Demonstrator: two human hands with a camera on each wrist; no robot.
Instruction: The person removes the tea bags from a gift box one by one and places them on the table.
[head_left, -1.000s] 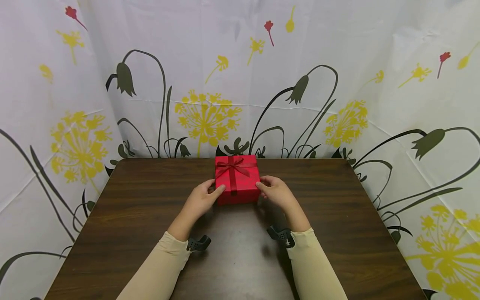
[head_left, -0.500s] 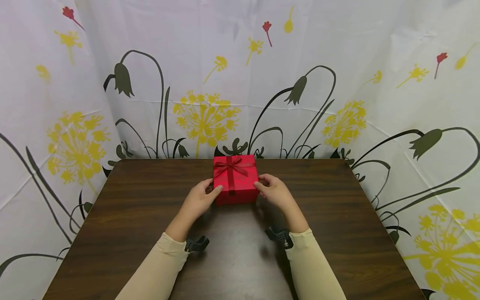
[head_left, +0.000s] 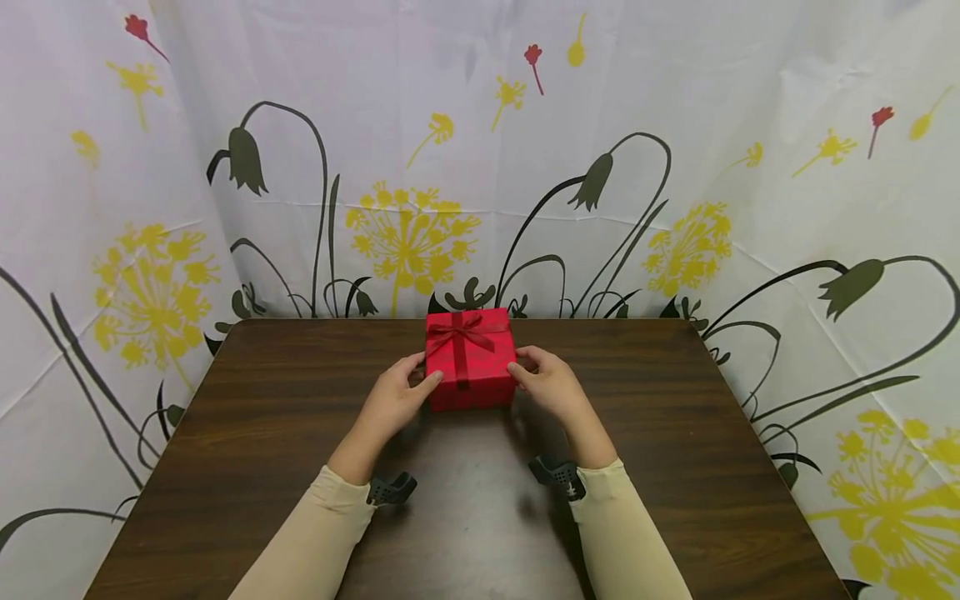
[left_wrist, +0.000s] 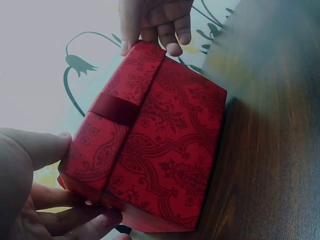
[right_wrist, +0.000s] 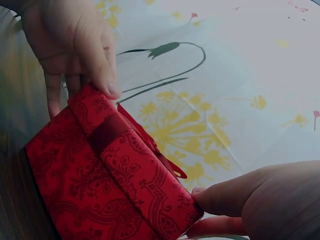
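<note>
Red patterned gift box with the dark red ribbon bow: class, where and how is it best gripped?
The box is probably best gripped by its flat, opposite sides, below the red lid, from left and right; it sits upright, and the bow tops it.

My feed shows 2 hands, 2 sleeves, 2 wrist cameras, 1 box, 1 bow and 1 table.

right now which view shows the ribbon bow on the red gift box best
The head view: it looks down on the whole ribbon bow atop the red gift box. The right wrist view catches it side-on, partly hidden by the box; the left wrist shows the ribbon band, no clear bow.
</note>
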